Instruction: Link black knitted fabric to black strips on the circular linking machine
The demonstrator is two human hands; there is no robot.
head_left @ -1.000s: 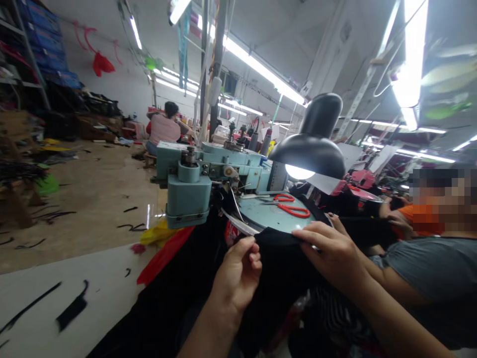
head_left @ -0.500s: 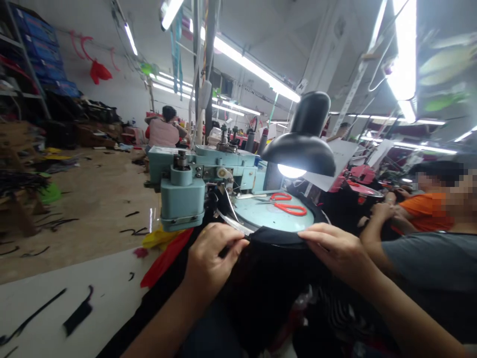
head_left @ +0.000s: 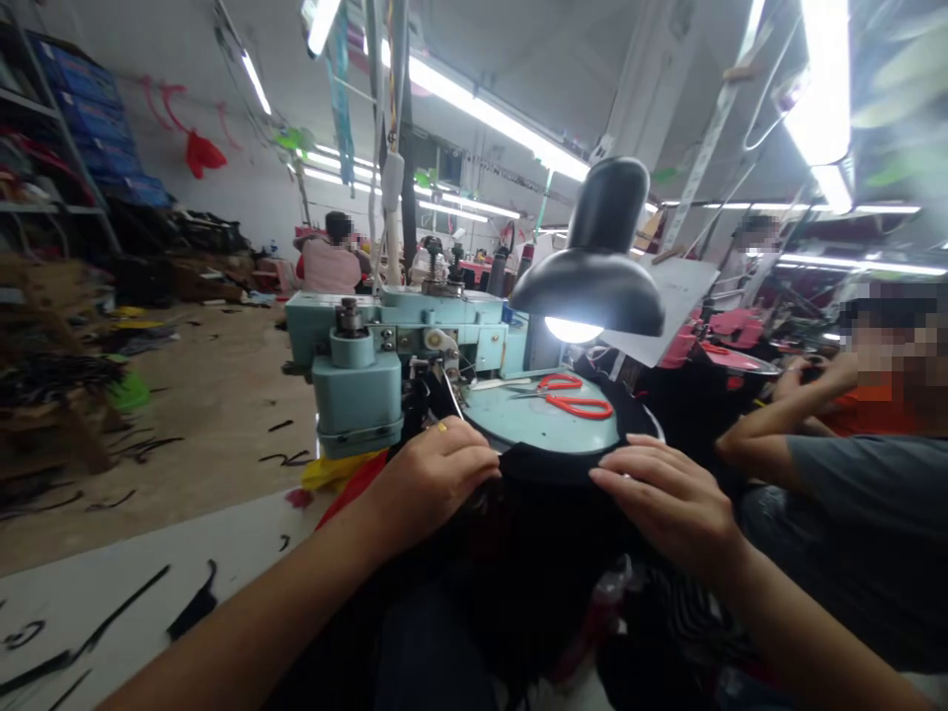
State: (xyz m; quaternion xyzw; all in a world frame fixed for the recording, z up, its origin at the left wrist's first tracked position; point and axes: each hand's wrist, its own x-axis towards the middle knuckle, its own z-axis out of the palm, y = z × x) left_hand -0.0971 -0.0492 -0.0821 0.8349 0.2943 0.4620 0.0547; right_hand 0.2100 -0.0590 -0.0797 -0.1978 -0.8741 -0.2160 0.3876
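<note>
Black fabric (head_left: 549,468) stretches between my two hands along the front rim of the machine's round plate (head_left: 511,423). My left hand (head_left: 440,472), a ring on one finger, is closed on the fabric's left part, close to the needle area of the teal sewing machine (head_left: 356,390). With thumb and fingers, my right hand (head_left: 671,504) pinches the fabric's right part. Behind the fabric, red-handled scissors (head_left: 578,407) lie on the plate. The fabric under my left fingers is hidden.
A black lamp (head_left: 592,286) shines low over the plate. White sheet of paper (head_left: 681,296) stands behind it. Co-workers sit at the right, one in a grey sleeve (head_left: 866,484) close by. Black scraps (head_left: 197,604) lie on the white surface at left.
My left hand has rolled over, its back now facing up, and covers the pale strip that showed beside it. The fabric stays between my hands. A co-worker's forearm at right has risen.
</note>
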